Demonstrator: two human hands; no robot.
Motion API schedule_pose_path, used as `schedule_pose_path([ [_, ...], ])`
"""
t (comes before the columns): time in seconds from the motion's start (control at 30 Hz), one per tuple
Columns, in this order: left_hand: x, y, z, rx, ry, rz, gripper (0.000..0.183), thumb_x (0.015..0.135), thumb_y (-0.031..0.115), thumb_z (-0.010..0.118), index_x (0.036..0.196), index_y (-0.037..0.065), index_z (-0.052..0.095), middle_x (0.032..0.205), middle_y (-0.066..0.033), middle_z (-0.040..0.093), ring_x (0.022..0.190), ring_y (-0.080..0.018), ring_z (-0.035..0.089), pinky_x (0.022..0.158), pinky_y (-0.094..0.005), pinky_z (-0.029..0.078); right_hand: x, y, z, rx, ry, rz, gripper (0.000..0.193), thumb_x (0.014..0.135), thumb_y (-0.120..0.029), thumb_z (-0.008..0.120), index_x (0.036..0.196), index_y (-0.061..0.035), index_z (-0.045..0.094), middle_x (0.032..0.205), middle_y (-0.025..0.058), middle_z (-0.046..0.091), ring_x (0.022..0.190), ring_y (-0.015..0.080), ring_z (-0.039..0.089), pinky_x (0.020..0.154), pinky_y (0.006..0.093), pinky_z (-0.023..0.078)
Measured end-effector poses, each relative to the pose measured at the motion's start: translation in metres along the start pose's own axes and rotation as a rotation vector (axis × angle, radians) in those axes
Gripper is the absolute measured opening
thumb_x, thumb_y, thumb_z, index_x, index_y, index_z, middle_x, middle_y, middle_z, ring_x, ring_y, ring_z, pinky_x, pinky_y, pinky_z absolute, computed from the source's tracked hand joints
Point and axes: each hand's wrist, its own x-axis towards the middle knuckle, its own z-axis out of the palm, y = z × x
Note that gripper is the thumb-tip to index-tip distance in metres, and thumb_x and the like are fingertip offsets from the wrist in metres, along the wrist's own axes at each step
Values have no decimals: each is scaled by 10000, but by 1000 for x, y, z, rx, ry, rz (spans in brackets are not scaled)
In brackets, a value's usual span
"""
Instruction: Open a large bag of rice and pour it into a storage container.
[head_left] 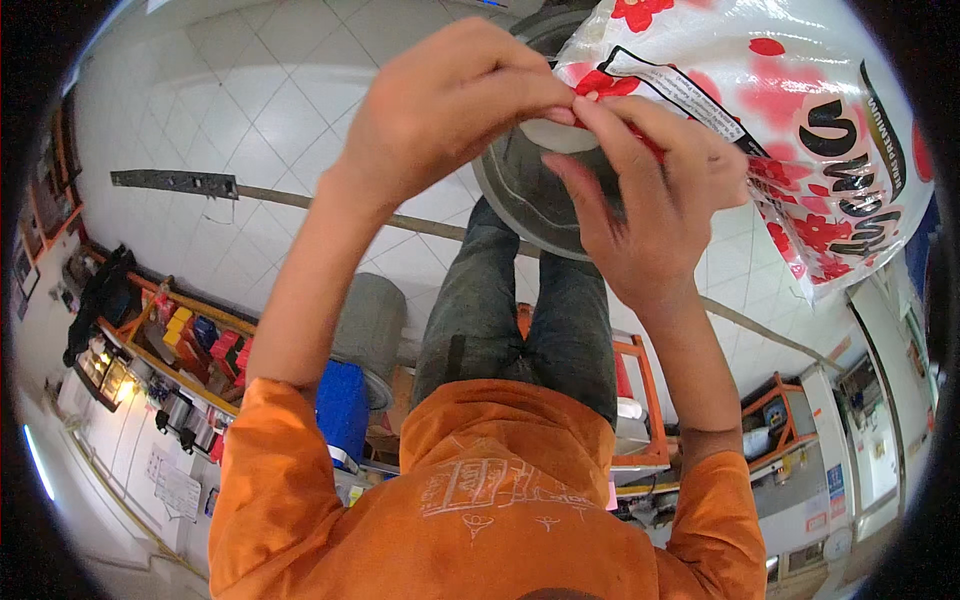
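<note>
Up close came the white, red-flowered bag (770, 110), upper right, its edge pinched in the left hand (445, 110)! Beside it, the right hand (660, 190) spread thumb from forefinger, above a gray bucket (515, 190).

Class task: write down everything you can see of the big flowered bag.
The bag is white, glossy, plastic-looking, with red flowers and black lettering. It bulges as if filled, its lower end creased. It slants across the upper right, cut off by the picture's top edge; its support isn't visible. The left hand seems to pinch its left corner, the right hand touching alongside, overlapping a grey bucket in view. Any opening is hidden.
</note>
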Motion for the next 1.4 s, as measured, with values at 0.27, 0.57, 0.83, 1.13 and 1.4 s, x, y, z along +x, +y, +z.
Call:
schedule_pose_path([
  [0.27,36,-21,-17,-881,-343,-842,367,883,34,708,1223,23,571,884,-89,728,832,-131,688,727,-248,550,27,-2,4,-84,14,29,217,763,-139,818,962,-94,743,885,14,568,838,168,536,697,274,403],
  [0.57,-14,44,22,-1010,286,-1115,357,855,7,741,1147,-29,540,1034,-85,684,884,-127,661,757,-234,554,29,-8,16,-165,29,66,117,824,-203,768,870,-108,719,850,7,535,815,179,494,720,307,326],
  [0.83,-16,71,43,-1229,780,-1246,269,894,28,699,1138,-47,617,1014,-134,711,867,-158,690,732,-269,590,30,-17,15,-253,50,147,140,819,-288,782,886,-169,755,896,40,558,912,198,499,810,385,367],
  [1.13,-25,58,44,-1119,708,-1085,225,922,35,665,1131,-43,631,976,-133,718,851,-182,708,766,-267,587,70,-15,11,-396,-170,-206,59,808,-165,705,823,-108,701,1090,86,605,1213,322,503,1034,452,340],
  [1.4,-31,51,41,-1086,549,-1152,206,923,27,663,1111,-49,631,959,-136,714,828,-179,709,753,-258,583,75,11,20,-362,-65,-472,133,833,-112,672,780,8,652,1045,149,649,1109,318,596,932,417,459],
])
